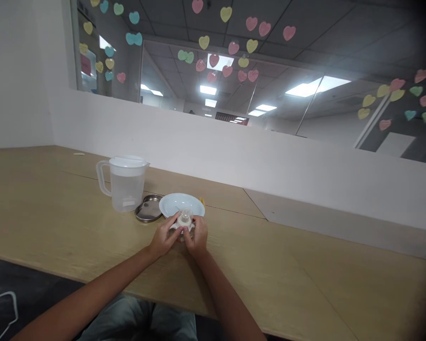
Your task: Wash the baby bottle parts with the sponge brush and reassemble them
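Observation:
My left hand (pixel 165 237) and my right hand (pixel 198 236) are closed around the two sides of what looks like a small baby bottle (pixel 185 219). It has a clear rounded top and a white collar with side handles. Both thumbs meet at its front, and the fingers hide most of its lower part. Directly behind it stands a pale blue-white bowl (pixel 170 203). A round metal dish (pixel 149 208) lies to the left of the bowl, close to its rim.
A translucent lidded pitcher (pixel 128 189) stands at the left, handle pointing left. Something small and yellow (pixel 202 201) shows behind the bowl. The wooden table (pixel 287 279) runs back to a white wall (pixel 206 147) below a window with heart-shaped notes.

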`<state>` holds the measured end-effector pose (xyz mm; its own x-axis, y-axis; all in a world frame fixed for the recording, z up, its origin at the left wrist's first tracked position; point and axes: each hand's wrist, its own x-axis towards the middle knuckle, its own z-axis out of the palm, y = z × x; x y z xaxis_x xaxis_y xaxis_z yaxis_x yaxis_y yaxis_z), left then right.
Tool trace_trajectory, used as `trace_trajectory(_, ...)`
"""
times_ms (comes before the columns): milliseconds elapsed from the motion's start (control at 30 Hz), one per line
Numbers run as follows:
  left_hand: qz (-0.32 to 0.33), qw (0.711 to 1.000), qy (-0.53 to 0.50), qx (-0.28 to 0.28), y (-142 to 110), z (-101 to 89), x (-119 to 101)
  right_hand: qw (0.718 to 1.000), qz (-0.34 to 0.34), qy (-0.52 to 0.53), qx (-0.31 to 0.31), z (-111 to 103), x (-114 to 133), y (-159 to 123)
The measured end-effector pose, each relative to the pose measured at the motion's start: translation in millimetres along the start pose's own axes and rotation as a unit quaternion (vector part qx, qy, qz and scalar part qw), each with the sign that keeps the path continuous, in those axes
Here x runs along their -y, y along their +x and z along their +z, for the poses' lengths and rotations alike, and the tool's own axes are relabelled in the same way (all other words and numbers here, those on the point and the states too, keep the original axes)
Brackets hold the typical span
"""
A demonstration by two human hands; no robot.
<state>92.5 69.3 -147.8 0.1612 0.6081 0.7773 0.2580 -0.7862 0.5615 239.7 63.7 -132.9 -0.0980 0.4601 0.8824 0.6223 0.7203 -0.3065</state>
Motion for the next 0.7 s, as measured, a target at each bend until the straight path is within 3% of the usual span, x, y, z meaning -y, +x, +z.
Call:
trace_trajectory(167,-0.001,1.000,0.009,0.016,0.3,1.1,-0.3,1.000,-0.014,0.005,-0.018,-2.7,2.2,1.6)
trace_trajectory(700,0.034,0.997,0.062,0.017,-3.4,8.7,3.4,0.996,0.068,0.019,-0.051,5.1,3.4,0.0)
